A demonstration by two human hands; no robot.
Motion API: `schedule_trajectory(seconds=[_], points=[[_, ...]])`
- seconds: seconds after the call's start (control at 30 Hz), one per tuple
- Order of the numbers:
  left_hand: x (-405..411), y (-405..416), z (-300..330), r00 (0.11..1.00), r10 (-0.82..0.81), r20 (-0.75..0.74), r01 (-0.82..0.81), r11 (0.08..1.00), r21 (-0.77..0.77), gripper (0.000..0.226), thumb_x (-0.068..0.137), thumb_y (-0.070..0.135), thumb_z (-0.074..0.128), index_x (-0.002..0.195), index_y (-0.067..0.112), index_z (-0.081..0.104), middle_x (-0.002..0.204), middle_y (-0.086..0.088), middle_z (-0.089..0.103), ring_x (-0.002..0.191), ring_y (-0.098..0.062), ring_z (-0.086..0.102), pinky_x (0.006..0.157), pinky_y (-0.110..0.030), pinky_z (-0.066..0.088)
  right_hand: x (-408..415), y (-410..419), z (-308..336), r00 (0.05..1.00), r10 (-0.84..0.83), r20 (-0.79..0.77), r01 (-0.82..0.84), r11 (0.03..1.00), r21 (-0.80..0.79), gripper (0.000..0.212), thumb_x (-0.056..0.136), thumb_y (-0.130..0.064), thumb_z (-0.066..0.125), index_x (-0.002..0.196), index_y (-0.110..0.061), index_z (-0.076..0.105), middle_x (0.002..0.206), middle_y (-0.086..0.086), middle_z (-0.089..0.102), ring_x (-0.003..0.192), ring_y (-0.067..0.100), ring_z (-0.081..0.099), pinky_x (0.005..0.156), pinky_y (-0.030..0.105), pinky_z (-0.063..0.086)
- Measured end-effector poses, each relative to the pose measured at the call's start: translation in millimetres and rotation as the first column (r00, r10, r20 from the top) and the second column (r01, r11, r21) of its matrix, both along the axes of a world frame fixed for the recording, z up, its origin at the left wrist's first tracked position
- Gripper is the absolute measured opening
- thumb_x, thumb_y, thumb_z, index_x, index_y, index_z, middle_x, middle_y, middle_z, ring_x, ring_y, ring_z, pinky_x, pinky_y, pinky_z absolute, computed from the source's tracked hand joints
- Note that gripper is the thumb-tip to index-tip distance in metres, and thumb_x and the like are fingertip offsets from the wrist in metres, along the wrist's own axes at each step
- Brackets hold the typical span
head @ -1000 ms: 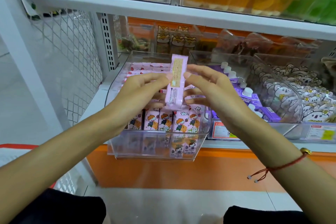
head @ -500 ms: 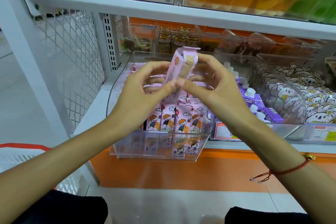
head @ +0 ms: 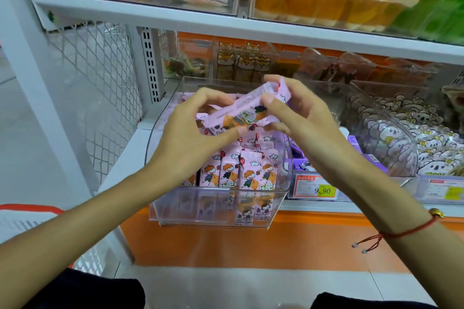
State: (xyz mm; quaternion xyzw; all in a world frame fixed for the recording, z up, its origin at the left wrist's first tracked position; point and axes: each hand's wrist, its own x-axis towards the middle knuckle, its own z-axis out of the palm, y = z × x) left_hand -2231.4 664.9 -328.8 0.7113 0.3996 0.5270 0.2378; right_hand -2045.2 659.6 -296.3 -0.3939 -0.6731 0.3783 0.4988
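Observation:
A pink snack packet (head: 247,108) with a cartoon print lies slanted between both hands, its right end higher. My left hand (head: 193,133) pinches its lower left end between thumb and fingers. My right hand (head: 296,110) pinches its upper right end. Both hands hover above a clear plastic bin (head: 216,206) on the shelf. Several more pink packets (head: 241,173) stand upright in that bin, partly hidden by my hands.
Right of the bin stand clear bins with purple packs (head: 361,158) and koala-print packets (head: 411,138). A price tag (head: 315,189) reads 9.90. A white shelf board (head: 226,25) runs overhead, wire mesh (head: 100,88) closes the left side. A red-rimmed basket (head: 27,218) sits lower left.
The packet stood upright between my fingertips a second ago. It has been turned and now lies slanted, nearly flat, with both hands a little higher over the bin.

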Motion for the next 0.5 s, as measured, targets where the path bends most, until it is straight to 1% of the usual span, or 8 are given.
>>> schedule_trajectory(seconds=[0.07, 0.13, 0.17, 0.23, 0.33, 0.4, 0.43, 0.5], points=[[1.1, 1.2, -4.1, 0.999, 0.049, -0.003, -0.049, 0.999, 0.005, 0.049, 0.072, 0.036, 0.081, 0.113, 0.032, 0.054, 0.116, 0.022, 0.058, 0.108, 0.004, 0.053, 0.088, -0.011, 0.042, 0.8, 1.3, 1.0, 0.994, -0.114, 0.008, 0.112, 0.990, 0.088, 0.030, 0.092, -0.022, 0.061, 0.121, -0.017, 0.057, 0.099, -0.006, 0.069, 0.088, 0.003, 0.067, 0.076, 0.022, 0.055], [0.6, 3.7, -8.5, 0.994, 0.101, -0.041, -0.102, 0.994, -0.044, 0.062, 0.070, 0.044, 0.080, 0.121, 0.036, 0.046, 0.125, 0.019, 0.051, 0.116, -0.001, 0.049, 0.092, -0.019, 0.040, 6.4, 6.0, 1.7, 0.955, -0.296, -0.008, 0.292, 0.937, 0.190, 0.027, 0.091, -0.019, 0.063, 0.116, -0.013, 0.054, 0.096, -0.007, 0.065, 0.078, 0.005, 0.064, 0.073, 0.020, 0.053], [-0.5, 4.7, -10.6, 0.990, 0.100, -0.099, -0.108, 0.991, -0.079, 0.063, 0.069, 0.048, 0.079, 0.120, 0.036, 0.045, 0.125, 0.018, 0.050, 0.114, -0.002, 0.048, 0.092, -0.022, 0.042, 10.0, 9.2, 1.9, 0.920, -0.391, 0.005, 0.377, 0.890, 0.256, 0.026, 0.090, -0.020, 0.064, 0.112, -0.015, 0.051, 0.093, -0.011, 0.062, 0.073, 0.005, 0.061, 0.069, 0.018, 0.050], [-3.2, 4.8, -15.0, 0.955, 0.043, -0.294, -0.082, 0.989, -0.120, 0.056, 0.070, 0.053, 0.074, 0.118, 0.036, 0.050, 0.120, 0.019, 0.053, 0.108, -0.002, 0.052, 0.089, -0.029, 0.046, 13.8, 15.4, 1.0, 0.863, -0.501, 0.066, 0.448, 0.819, 0.358, 0.026, 0.089, -0.019, 0.065, 0.106, -0.020, 0.045, 0.086, -0.016, 0.058, 0.067, 0.005, 0.054, 0.064, 0.015, 0.045], [-4.3, 3.7, -17.1, 0.794, -0.018, -0.608, 0.003, 1.000, -0.025, 0.047, 0.081, 0.060, 0.060, 0.121, 0.036, 0.059, 0.119, 0.019, 0.059, 0.109, -0.005, 0.054, 0.094, -0.035, 0.045, 8.9, 25.4, -2.2, 0.824, -0.519, 0.226, 0.406, 0.821, 0.401, 0.021, 0.089, -0.019, 0.064, 0.102, -0.018, 0.048, 0.087, -0.013, 0.059, 0.073, 0.006, 0.056, 0.067, 0.016, 0.048], [-5.4, 4.5, -16.5, 0.747, 0.001, -0.664, 0.009, 1.000, 0.012, 0.046, 0.084, 0.062, 0.055, 0.123, 0.037, 0.060, 0.116, 0.020, 0.062, 0.107, -0.006, 0.055, 0.092, -0.033, 0.044, 5.1, 32.4, -0.6, 0.786, -0.492, 0.374, 0.341, 0.850, 0.402, 0.019, 0.089, -0.019, 0.065, 0.103, -0.014, 0.053, 0.094, -0.003, 0.063, 0.080, 0.012, 0.061, 0.076, 0.031, 0.053], [-6.5, 5.0, -16.5, 0.749, 0.010, -0.662, 0.002, 1.000, 0.017, 0.045, 0.085, 0.062, 0.054, 0.122, 0.039, 0.060, 0.113, 0.020, 0.064, 0.104, -0.006, 0.055, 0.089, -0.030, 0.044, 4.4, 36.1, 2.4, 0.765, -0.461, 0.450, 0.295, 0.871, 0.392, 0.020, 0.088, -0.020, 0.066, 0.103, -0.013, 0.056, 0.095, -0.001, 0.064, 0.082, 0.015, 0.062, 0.079, 0.038, 0.053], [-7.8, 5.3, -17.6, 0.765, 0.017, -0.643, -0.002, 1.000, 0.024, 0.041, 0.085, 0.059, 0.056, 0.121, 0.039, 0.062, 0.109, 0.020, 0.064, 0.100, -0.005, 0.055, 0.081, -0.026, 0.041, 3.3, 46.1, 10.1, 0.718, -0.367, 0.591, 0.189, 0.920, 0.342, 0.023, 0.085, -0.022, 0.070, 0.104, -0.014, 0.060, 0.097, 0.003, 0.066, 0.085, 0.020, 0.064, 0.081, 0.044, 0.053]])
